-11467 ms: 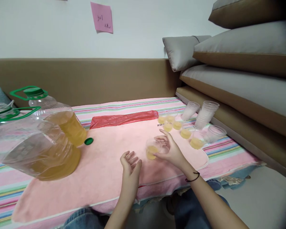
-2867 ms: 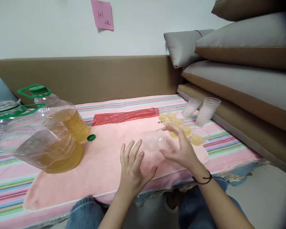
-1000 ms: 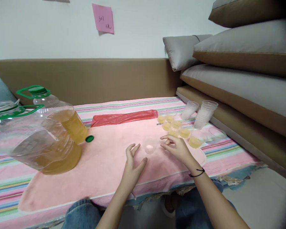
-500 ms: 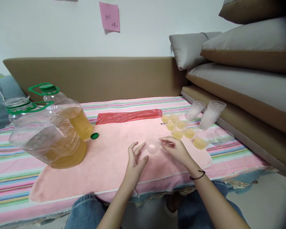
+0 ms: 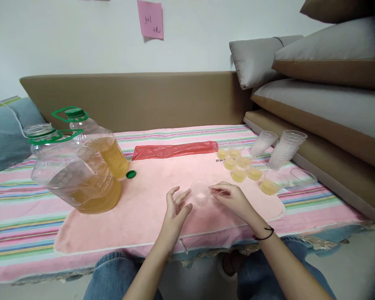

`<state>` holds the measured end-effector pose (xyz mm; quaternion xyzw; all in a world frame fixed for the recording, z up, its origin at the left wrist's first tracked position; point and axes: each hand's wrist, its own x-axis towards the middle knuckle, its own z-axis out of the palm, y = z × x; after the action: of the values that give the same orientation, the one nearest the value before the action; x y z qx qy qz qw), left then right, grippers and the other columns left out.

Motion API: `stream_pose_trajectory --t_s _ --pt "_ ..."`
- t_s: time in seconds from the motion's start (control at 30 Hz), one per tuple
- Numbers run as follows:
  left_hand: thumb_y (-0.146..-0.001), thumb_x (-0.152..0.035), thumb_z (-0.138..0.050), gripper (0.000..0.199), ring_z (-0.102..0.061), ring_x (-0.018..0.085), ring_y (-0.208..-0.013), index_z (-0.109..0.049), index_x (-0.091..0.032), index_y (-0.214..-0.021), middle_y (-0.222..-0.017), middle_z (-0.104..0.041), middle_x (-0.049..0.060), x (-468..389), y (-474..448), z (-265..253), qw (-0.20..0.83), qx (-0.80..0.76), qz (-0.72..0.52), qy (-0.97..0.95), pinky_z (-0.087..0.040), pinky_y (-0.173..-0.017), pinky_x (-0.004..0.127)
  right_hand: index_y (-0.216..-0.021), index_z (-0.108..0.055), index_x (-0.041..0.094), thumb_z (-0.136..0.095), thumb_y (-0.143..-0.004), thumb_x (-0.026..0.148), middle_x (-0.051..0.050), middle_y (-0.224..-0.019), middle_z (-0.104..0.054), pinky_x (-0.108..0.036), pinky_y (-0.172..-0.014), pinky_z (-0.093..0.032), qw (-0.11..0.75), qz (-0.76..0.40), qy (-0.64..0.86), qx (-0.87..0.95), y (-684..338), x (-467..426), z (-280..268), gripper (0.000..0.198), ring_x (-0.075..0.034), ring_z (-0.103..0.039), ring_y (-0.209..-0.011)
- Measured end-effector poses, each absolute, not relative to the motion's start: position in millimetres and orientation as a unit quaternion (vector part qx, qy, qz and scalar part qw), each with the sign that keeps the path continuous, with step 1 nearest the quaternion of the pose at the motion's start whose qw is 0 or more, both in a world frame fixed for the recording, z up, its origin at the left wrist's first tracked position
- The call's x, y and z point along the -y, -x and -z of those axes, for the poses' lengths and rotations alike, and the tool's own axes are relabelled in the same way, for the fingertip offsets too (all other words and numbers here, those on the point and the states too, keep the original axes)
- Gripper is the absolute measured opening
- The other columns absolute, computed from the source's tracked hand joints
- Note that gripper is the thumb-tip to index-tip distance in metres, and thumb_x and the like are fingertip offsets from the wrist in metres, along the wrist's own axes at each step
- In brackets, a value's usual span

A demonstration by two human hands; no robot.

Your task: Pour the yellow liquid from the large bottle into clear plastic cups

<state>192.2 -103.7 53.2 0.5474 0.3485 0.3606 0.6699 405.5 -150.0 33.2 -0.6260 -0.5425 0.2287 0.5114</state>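
A small clear plastic cup (image 5: 201, 195) stands about upright over the pink cloth between my two hands. The fingers of my right hand (image 5: 233, 199) are pinched together at the cup's right rim. To the left of the cup, my left hand (image 5: 177, 210) is open, its thumb and fingers spread, with a fingertip close to the cup's side. Whether that fingertip touches the cup I cannot tell. Several cups of yellow liquid (image 5: 238, 174) stand in a group beyond my right hand.
Two big green-handled jugs of yellow liquid, an uncapped jug (image 5: 90, 193) and a capped jug (image 5: 112, 152), stand left near a green cap (image 5: 131, 174). A red plastic bag (image 5: 175, 150) lies behind. Stacked cups (image 5: 286, 150) and a clear lid-like piece (image 5: 303, 177) are right, beside piled cushions (image 5: 318, 100).
The clear cup has gone from tilted toward me to more upright between my hands. My hands keep almost the same pose. The whole view has shifted slightly.
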Motion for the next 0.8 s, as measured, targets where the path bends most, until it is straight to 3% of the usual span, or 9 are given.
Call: stream_pose_trajectory --t_s 0.33,0.47,0.6,0.8 --pt "-0.08 -0.033 -0.068 0.048 -0.052 0.025 -0.131 -0.041 -0.024 -0.119 -0.133 -0.063 0.013 99.4 -187.4 -49.4 0.674 -0.363 -0.396 -0.507 -0.038 -0.109 0.044 -0.082 -0.078 0.022 -0.065 -0.07 0.026 -0.008 -0.088 -0.08 -0.04 -0.078 -0.059 0.521 -0.194 0.656 0.511 -423.3 155.2 -32.8 0.018 -0.026 -0.074 -0.082" --pt "-0.081 -0.023 -0.065 0.037 -0.067 0.024 -0.11 -0.047 -0.019 -0.113 -0.116 -0.072 0.014 89.1 -179.2 -52.1 0.743 -0.363 -0.417 -0.378 -0.041 -0.109 0.045 -0.084 -0.076 0.02 -0.068 -0.072 0.036 -0.01 -0.089 -0.079 -0.044 -0.076 -0.058 0.545 -0.154 0.674 0.474 -436.7 159.7 -32.2 0.021 -0.028 -0.073 -0.08" --pt "-0.08 -0.01 -0.059 0.026 -0.073 0.019 -0.094 -0.052 -0.017 -0.104 -0.112 -0.073 0.012 80.6 -165.1 -53.8 0.81 -0.36 -0.396 -0.241 -0.05 -0.101 0.039 -0.084 -0.075 0.02 -0.07 -0.072 0.04 -0.01 -0.089 -0.078 -0.044 -0.076 -0.057 0.567 -0.123 0.673 0.458 -442.7 162.1 -32.8 0.023 -0.028 -0.072 -0.08" --pt "-0.078 -0.015 -0.065 0.024 -0.073 0.016 -0.086 -0.056 -0.018 -0.1 -0.111 -0.073 0.011 79.1 -138.4 -54.5 0.788 -0.361 -0.43 -0.253 -0.055 -0.089 0.032 -0.082 -0.074 0.022 -0.071 -0.073 0.041 -0.009 -0.087 -0.077 -0.044 -0.077 -0.056 0.588 -0.096 0.652 0.469 -427.4 160.5 -44.6 0.021 -0.027 -0.071 -0.08"
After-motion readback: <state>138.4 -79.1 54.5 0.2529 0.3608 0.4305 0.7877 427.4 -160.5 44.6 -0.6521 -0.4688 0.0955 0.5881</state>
